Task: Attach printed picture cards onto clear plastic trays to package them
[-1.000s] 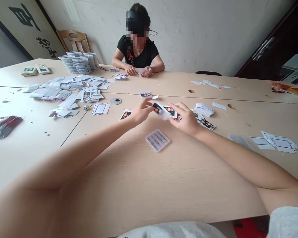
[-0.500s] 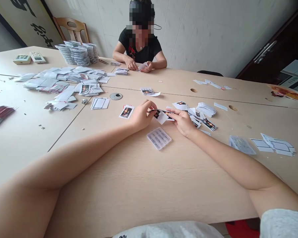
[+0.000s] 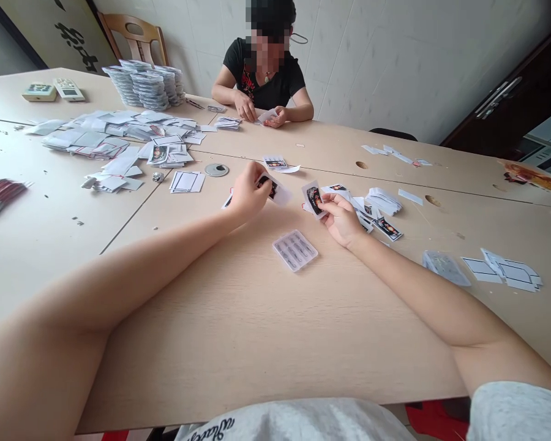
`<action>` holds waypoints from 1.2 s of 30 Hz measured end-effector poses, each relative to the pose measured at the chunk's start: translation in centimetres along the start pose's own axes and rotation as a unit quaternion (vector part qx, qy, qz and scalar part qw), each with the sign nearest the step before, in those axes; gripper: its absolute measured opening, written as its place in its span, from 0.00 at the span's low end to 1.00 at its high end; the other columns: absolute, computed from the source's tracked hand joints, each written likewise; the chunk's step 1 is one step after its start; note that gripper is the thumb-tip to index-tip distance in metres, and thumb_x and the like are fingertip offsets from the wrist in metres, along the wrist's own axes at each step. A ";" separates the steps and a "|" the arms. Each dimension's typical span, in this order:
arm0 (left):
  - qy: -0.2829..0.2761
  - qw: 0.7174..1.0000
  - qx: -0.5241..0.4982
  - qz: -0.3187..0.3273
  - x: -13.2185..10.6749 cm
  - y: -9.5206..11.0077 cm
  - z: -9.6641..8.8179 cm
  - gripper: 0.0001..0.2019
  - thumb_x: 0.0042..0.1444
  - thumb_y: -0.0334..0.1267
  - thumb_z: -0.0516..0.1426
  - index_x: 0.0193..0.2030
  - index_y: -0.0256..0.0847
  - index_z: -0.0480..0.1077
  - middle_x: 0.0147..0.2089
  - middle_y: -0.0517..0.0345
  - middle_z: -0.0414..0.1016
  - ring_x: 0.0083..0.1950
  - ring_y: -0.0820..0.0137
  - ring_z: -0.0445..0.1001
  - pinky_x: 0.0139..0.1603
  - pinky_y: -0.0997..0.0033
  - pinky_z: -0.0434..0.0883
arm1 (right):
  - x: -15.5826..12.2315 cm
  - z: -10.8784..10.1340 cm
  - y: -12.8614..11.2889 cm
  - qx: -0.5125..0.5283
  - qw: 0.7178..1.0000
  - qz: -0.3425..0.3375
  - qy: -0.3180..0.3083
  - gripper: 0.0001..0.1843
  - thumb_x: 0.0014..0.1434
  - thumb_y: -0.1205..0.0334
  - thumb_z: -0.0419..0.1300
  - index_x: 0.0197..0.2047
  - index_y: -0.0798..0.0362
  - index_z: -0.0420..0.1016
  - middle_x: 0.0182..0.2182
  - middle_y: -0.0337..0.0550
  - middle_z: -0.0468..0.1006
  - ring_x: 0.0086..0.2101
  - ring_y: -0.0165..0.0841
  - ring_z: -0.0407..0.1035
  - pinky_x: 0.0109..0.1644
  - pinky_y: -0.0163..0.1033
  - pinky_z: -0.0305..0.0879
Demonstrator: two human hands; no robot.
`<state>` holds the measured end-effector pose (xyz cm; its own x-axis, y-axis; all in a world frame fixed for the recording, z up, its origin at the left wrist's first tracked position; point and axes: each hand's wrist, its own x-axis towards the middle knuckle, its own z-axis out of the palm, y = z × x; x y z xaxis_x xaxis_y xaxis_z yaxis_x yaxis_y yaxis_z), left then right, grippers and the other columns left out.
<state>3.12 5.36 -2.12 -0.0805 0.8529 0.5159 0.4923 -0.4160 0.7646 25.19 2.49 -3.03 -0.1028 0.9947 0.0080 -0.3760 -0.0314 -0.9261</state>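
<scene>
My left hand pinches a white-edged card with a dark printed picture, held above the table. In my right hand is another dark printed card, tilted and gripped at its lower right side. A gap separates the two cards. Below them lies a clear plastic case with several small compartments, each with something small and slim inside. Under my left wrist a further printed card is mostly hidden. Beside my right hand is a loose heap of printed cards and a stack of white paper slips.
Across the table sits a person handling a white card. At the left lie a big heap of white packets and stacked packs. A clear bag-like container and frame-printed cards lie right.
My hands have moved apart. The cards that were together between them are now separate, one in each hand; my left hand has moved left, over the card on the table.
</scene>
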 end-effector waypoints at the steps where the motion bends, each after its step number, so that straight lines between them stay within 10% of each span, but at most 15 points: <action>1: 0.018 1.000 -0.003 -0.014 0.3 -0.4 -0.1 0.11 0.51 0.28 0.53 0.41 0.43 0.60 0.38 0.55 0.69 0.40 0.66 0.71 0.41 0.61 0.70 | 0.0 0.0 0.0 -0.008 1.000 -0.002 -0.001 0.19 0.39 0.67 0.67 0.34 0.53 0.64 0.33 0.38 0.76 0.35 0.32 0.74 0.37 0.34 0.67; 6: 0.092 0.990 0.081 0.064 -0.4 0.3 -0.2 0.23 0.51 0.31 0.56 0.53 0.42 0.55 0.56 0.43 0.61 0.59 0.56 0.61 0.57 0.49 0.60 | -0.2 0.0 0.0 -0.043 0.999 -0.010 -0.009 0.21 0.39 0.64 0.69 0.35 0.53 0.64 0.33 0.37 0.74 0.31 0.29 0.71 0.34 0.33 0.66; 12: -0.049 0.952 0.177 0.246 -3.7 3.7 0.5 0.12 0.58 0.38 0.53 0.48 0.41 0.62 0.52 0.46 0.66 0.53 0.58 0.63 0.52 0.56 0.60 | -0.6 0.1 0.2 -0.114 0.991 -0.051 -0.047 0.19 0.42 0.58 0.71 0.35 0.53 0.68 0.32 0.37 0.73 0.32 0.27 0.69 0.30 0.31 0.65; 36: -0.066 0.971 0.143 0.180 -3.2 3.0 0.7 0.04 0.59 0.37 0.52 0.39 0.41 0.62 0.42 0.54 0.72 0.46 0.65 0.68 0.49 0.61 0.59 | -1.3 0.2 0.0 -0.191 0.966 -0.105 -0.139 0.15 0.51 0.52 0.68 0.38 0.50 0.72 0.37 0.39 0.73 0.37 0.29 0.69 0.36 0.33 0.68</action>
<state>5.41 1.58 -1.76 0.2438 0.7101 0.6605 0.6905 -0.6054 0.3959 25.19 1.18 -2.96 -0.3247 0.9087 0.2622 -0.0530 0.2593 -0.9643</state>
